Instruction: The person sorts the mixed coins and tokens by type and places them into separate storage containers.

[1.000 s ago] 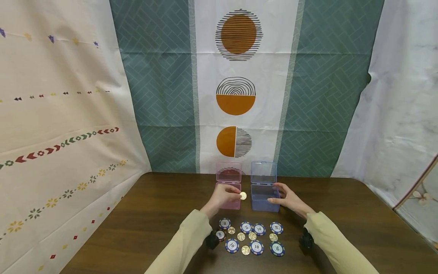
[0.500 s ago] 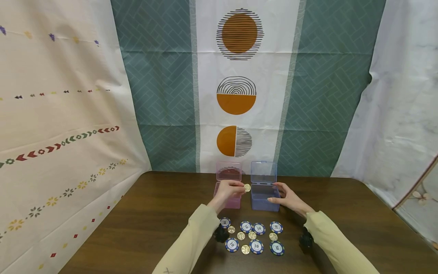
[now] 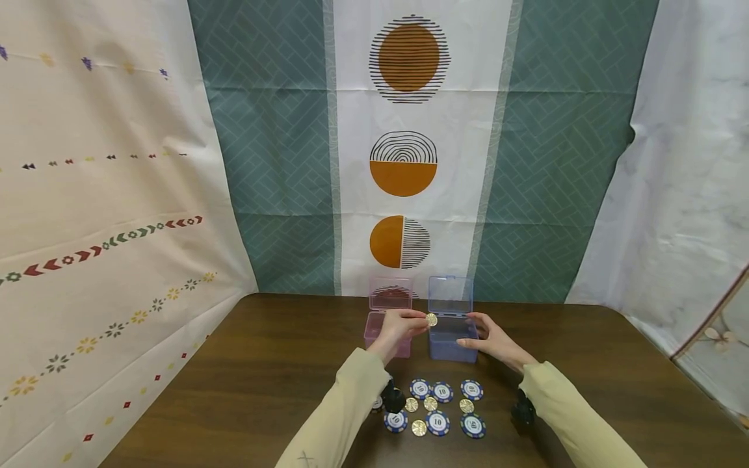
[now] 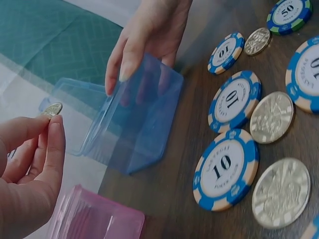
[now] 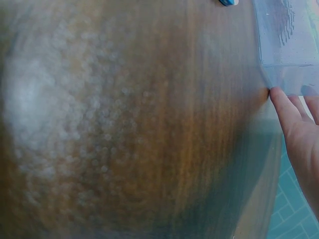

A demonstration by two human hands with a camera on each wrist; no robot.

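My left hand pinches a gold coin between thumb and fingertips, raised beside the blue box's opening. The clear blue plastic box stands with its hinged lid up. At its right side my right hand grips it, thumb on the front and fingers along the side; the left wrist view shows this hand against the box wall. A clear pink box, lid also raised, stands to the left, partly hidden behind my left hand.
Nearer me on the dark wooden table lie several poker chips, mostly marked 10, with several gold coins among them. My left sleeve and wrist camera cover some chips. A patterned curtain hangs at the table's far edge.
My left hand has carried the coin rightward and slightly up, from in front of the pink box to the blue box's left edge. My right hand has stayed on the blue box.
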